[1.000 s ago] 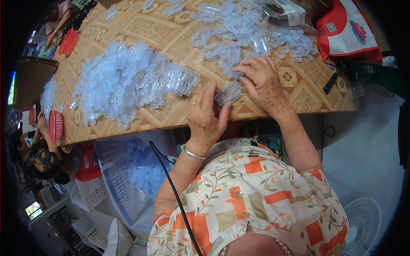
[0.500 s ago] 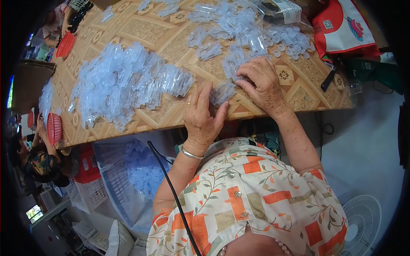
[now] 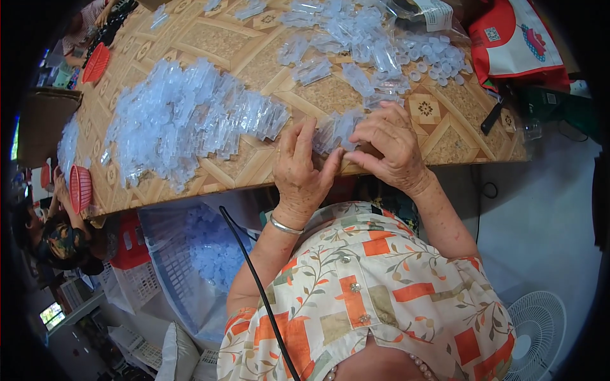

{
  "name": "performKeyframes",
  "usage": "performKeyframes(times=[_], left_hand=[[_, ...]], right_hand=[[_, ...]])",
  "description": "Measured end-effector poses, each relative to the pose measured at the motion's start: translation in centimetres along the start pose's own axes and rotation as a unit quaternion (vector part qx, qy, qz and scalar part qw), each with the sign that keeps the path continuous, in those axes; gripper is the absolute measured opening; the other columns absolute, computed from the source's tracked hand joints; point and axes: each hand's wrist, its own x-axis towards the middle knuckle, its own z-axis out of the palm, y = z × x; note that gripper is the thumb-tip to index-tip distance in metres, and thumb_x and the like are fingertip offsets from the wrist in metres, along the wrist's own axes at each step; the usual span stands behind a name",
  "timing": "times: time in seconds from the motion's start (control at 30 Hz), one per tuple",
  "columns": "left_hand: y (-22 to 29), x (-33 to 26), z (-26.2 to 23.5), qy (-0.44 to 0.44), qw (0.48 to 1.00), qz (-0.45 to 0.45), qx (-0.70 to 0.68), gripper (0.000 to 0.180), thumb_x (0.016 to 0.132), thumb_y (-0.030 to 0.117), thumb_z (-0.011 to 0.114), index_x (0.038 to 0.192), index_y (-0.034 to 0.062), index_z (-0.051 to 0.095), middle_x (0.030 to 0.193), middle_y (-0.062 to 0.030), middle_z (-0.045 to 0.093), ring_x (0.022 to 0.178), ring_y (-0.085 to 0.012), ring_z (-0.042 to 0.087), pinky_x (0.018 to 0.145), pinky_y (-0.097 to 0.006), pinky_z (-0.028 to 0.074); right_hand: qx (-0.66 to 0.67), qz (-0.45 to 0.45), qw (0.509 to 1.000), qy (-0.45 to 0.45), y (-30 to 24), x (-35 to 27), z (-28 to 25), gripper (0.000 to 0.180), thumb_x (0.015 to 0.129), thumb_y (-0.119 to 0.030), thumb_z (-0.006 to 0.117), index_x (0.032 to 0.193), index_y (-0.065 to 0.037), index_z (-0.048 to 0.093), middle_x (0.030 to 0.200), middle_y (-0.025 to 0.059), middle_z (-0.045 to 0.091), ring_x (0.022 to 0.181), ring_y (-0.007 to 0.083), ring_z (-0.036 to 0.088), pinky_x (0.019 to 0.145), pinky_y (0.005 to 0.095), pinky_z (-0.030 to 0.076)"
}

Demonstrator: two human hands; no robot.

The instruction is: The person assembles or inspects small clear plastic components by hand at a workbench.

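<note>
Clear plastic tubes lie in a small row at the table's front edge, between my two hands. At the left end of the row rests my left hand, its thumb and fingers apart and the thumb close to the tubes. My right hand is curled over the right end, fingers bent round the nearest tubes; its fingertips are partly hidden. The two thumbs nearly meet in front of the row. A large heap of similar clear tubes spreads to the left of my left hand.
More clear tubes and small translucent caps lie farther back. A red and white bag and a black-handled tool are at the right. Red baskets and another person are at the far left; a lined crate stands below.
My right hand has moved slightly left and nearer, bringing more tubes against the small row. My left hand has stayed nearly in place.
</note>
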Motion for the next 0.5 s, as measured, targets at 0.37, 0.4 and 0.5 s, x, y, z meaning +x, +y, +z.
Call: performKeyframes(times=[0.37,0.4,0.5], left_hand=[[0.22,0.20,0.03,-0.016,1.000,-0.006,-0.004,0.064,0.074,0.011,0.085,0.132,0.0034,0.061,0.117,-0.0177,0.062,0.094,-0.0308,0.067,0.076,-0.037,0.056],[0.10,0.13,0.12,-0.013,1.000,-0.003,-0.002,0.064,0.074,0.011,0.085,0.132,0.0036,0.061,0.116,-0.0178,0.062,0.094,-0.0310,0.067,0.076,-0.037,0.056],[0.13,0.25,-0.03,-0.010,1.000,0.007,0.005,0.063,0.074,0.012,0.085,0.131,0.0040,0.061,0.116,-0.0178,0.062,0.094,-0.0314,0.067,0.076,-0.037,0.056]], right_hand=[[-0.062,0.093,0.992,-0.063,-0.25,0.18,-0.61,0.060,0.071,-0.025,0.085,0.126,-0.012,0.063,0.128,0.0085,0.061,0.126,0.0299,0.051,0.113,0.0465,0.036],[-0.063,0.094,0.992,-0.062,-0.19,0.16,-0.59,0.060,0.071,-0.025,0.085,0.126,-0.012,0.063,0.128,0.0085,0.061,0.126,0.0299,0.051,0.113,0.0465,0.036],[-0.043,0.094,0.993,-0.065,0.21,-0.12,-0.46,0.052,0.071,-0.024,0.085,0.118,-0.010,0.066,0.123,0.0085,0.062,0.121,0.0303,0.054,0.109,0.0453,0.039]])
